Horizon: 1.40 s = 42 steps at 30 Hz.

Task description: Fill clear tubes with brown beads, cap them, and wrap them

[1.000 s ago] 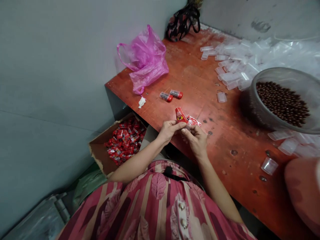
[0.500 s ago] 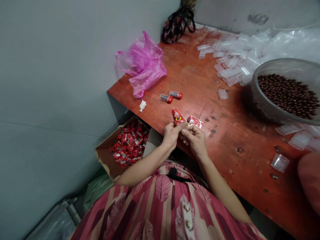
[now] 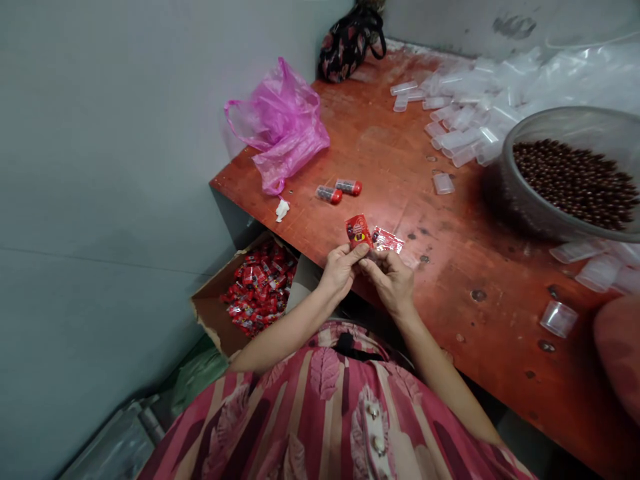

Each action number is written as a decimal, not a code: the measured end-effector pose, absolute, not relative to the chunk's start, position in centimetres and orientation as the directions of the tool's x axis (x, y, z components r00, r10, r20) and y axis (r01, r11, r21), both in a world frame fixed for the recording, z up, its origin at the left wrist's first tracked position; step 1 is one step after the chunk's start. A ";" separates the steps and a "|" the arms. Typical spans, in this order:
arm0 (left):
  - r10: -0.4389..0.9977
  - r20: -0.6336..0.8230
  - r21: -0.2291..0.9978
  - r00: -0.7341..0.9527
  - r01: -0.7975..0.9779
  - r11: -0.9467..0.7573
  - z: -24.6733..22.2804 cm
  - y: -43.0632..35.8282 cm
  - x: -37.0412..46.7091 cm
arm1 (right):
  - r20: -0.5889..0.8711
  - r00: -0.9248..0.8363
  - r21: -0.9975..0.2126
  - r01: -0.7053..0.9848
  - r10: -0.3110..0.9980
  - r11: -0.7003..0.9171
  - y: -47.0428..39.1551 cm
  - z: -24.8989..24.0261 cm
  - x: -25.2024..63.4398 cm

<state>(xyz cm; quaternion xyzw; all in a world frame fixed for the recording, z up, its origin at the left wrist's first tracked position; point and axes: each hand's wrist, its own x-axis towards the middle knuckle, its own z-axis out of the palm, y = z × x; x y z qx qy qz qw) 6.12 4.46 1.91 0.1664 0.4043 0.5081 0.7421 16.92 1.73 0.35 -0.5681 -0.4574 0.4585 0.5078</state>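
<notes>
A small red printed wrapper stands up from the pinched fingers of my left hand. My right hand meets it at the wrapper's lower end, its thumb and fingers also pressed together there; what lies between the fingertips is mostly hidden. Just behind my right fingers, more red wrappers lie on the red-brown table. Farther back are two clear tubes with red ends and dark contents, one beside the other.
A box of red packets stands below the table's left edge. A pink plastic bag and a scrap of white paper lie at left. Clear tubes and a grey basin of brown balls are at right.
The wrapper in my left hand has turned more upright and faces the camera more fully. My fingertips have shifted slightly on it. The whole view has moved a little.
</notes>
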 end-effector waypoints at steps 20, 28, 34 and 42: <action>0.885 -0.427 0.630 0.188 -0.640 0.440 1.3 4.0 5.4 | 0.017 0.128 -0.966 0.259 0.992 -0.017 1.0 0.4 16.9; 0.921 -0.375 0.794 0.109 -0.476 0.379 1.0 2.9 6.0 | -0.293 0.041 -0.929 -0.250 0.955 -0.274 1.4 0.5 16.5; 0.910 -0.404 0.703 0.095 -0.603 0.376 1.8 3.2 5.7 | -0.287 0.068 -0.920 -0.298 0.955 -0.255 0.5 -0.1 15.8; 0.934 -0.357 0.688 -0.022 -0.682 0.248 1.3 3.2 6.4 | -0.243 0.238 -0.950 -0.255 0.940 -0.181 0.1 0.6 15.0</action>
